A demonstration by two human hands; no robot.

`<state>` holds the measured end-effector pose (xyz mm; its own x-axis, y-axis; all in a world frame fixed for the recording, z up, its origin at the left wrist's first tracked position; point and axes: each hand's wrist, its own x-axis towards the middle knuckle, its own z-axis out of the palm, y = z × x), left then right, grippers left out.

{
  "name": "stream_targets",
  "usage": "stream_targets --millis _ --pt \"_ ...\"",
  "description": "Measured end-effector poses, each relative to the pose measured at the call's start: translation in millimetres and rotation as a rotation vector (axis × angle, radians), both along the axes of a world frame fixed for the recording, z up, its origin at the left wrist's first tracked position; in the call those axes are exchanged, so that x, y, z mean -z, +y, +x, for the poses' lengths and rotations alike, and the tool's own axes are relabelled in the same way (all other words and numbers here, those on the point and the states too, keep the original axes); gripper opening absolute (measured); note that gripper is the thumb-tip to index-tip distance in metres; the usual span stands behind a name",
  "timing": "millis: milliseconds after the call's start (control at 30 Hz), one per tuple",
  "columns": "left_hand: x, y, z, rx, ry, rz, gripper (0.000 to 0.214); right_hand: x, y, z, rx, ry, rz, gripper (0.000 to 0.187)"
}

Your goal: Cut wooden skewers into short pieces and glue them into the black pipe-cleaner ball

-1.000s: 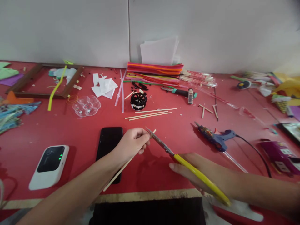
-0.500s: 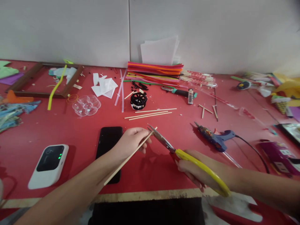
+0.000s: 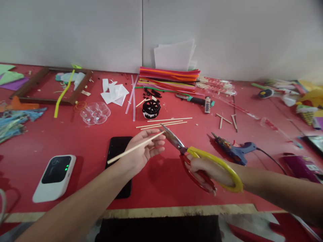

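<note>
My left hand (image 3: 142, 148) is turned palm up, with a thin wooden stick (image 3: 133, 148) held across it; its thumb is near the stick and the other fingers are loosely curled. In my right hand (image 3: 202, 169) is a pair of scissors (image 3: 176, 143) with one yellow and one red handle. The scissor blades are parted and meet the stick's far end. Several more wooden sticks (image 3: 161, 125) lie just beyond my hands. Behind them stands a small round black piece (image 3: 151, 108) with a spoked top and a white band.
A black phone (image 3: 118, 151) lies under my left wrist, beside a white device (image 3: 54, 178). On the right are a glue gun (image 3: 232, 149) and short stick pieces (image 3: 224, 120). Pipe cleaners (image 3: 169, 75), a cutter (image 3: 194, 99) and a wooden frame (image 3: 42, 99) lie farther back.
My left hand has rolled palm up, and the stick's near end has swung up and left. The scissors have tilted, showing the red handle, with their tips slightly farther away.
</note>
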<state>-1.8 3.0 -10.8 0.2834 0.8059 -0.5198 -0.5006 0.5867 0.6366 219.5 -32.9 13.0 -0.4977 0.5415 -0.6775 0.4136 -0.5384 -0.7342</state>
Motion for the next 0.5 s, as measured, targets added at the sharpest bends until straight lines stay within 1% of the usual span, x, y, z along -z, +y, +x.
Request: stream_targets --millis 100,200,267,333,400,467,500 --pt "5.3 -3 1 -0.017 0.101 0.193 0.025 -5.1 2 -9 0.047 0.094 -0.081 0.029" --pt "11.6 -3 -1 -0.047 0.325 0.407 0.019 -8.9 2 -17 0.036 0.14 -0.098 0.028" --pt "12.4 -1 -5 -0.071 0.475 0.523 0.017 -9.0 1 -20 0.036 0.149 -0.117 0.028" --pt "9.1 3 -12 -0.09 0.58 0.601 0.016 -7.5 -3 -21 0.064 0.144 -0.139 0.029" --pt "3.4 11 -20 -0.151 0.617 0.651 0.015 -4.6 -9 -20 0.131 0.137 -0.166 0.031" --pt "-1.3 23 -30 -0.202 0.64 0.713 0.017 -0.1 -18 -17 0.206 0.162 -0.219 0.033" --pt "-2.2 30 -35 -0.227 0.702 0.76 0.018 2.8 -22 -15 0.242 0.185 -0.25 0.033"
